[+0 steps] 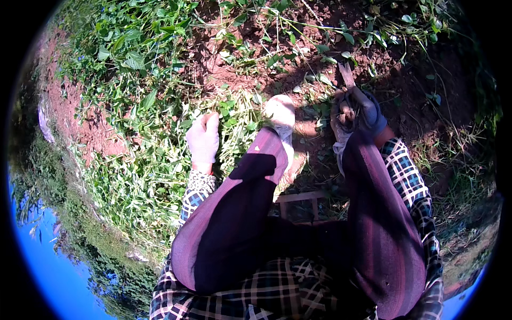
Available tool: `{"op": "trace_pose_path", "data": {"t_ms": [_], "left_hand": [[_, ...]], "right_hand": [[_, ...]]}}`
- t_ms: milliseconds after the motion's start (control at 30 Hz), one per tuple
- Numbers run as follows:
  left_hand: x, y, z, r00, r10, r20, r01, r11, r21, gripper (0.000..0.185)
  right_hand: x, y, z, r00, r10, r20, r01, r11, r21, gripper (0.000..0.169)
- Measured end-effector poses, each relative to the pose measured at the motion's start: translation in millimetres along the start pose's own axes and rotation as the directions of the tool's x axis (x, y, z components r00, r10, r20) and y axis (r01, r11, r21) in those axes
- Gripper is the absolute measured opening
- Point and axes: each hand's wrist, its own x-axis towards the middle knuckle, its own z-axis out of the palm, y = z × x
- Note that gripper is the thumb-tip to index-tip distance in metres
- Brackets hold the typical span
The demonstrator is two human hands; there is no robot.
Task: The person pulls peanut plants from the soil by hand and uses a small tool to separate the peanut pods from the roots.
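My left hand (pixel 203 136), in a pale knitted glove, is curled into a fist just above green weeds (pixel 236 116) left of my shoe. Nothing shows in it, though the underside of the fingers is hidden. My right hand (pixel 365 110), in a darker grey glove, grips a hand tool by its hidden handle. The tool's flat, narrow blade (pixel 347 75) sticks out forward over reddish soil. Both the hand and tool are partly in shadow, close to the toe of my right shoe (pixel 340 146).
My left shoe (pixel 280 110) rests on the ground between the hands. Below my knees shows part of a low frame (pixel 302 197), apparently a stool. Dense leafy plants (pixel 132 52) grow at far left. Long stems (pixel 304 32) cross the bare red soil (pixel 216 72) ahead.
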Motion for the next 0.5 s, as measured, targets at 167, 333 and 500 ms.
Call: {"op": "trace_pose_path", "data": {"t_ms": [167,333,500], "left_hand": [[58,24,9,0.89,0.405,-0.209,-0.377,0.912,0.162,0.019],[77,27,57,0.902,0.38,0.207,-0.43,0.838,0.335,0.03],[76,37,70,0.962,-0.007,0.273,-0.149,0.824,0.546,0.054]], "right_hand": [[10,8,-28,0.993,0.021,0.115,-0.035,0.992,0.118,0.043],[4,0,-7,0.999,0.03,0.035,-0.033,0.996,0.087,0.046],[9,5,-16,0.996,0.057,0.069,-0.066,0.989,0.131,0.039]]}}
